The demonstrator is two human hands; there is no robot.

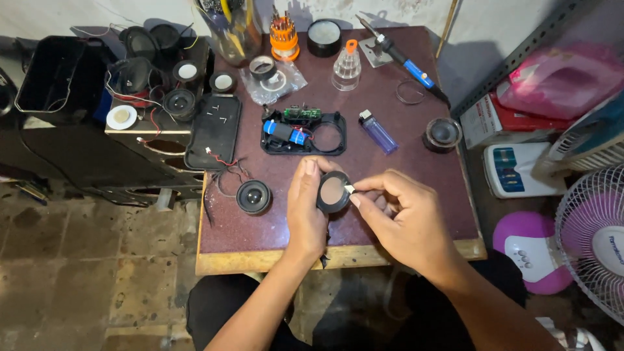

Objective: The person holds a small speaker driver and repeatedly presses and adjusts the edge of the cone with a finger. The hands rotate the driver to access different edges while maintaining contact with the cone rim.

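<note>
My left hand (305,211) holds a small round black disc with a pale brown face (333,191) over the front of the dark red table (390,169). My right hand (403,218) pinches a tiny white piece (349,189) against the disc's right rim. A small black speaker with thin wires (253,196) lies just left of my left hand. Behind the hands sits an opened black housing with a circuit board and a blue battery (303,132).
A purple lighter (377,131), a soldering iron with a blue handle (406,62), a clear bottle with an orange cap (346,67), tape rolls (263,67) and a round black speaker part (442,134) lie on the table. Several speakers sit on the black box (156,140) at left. A fan (595,240) stands at right.
</note>
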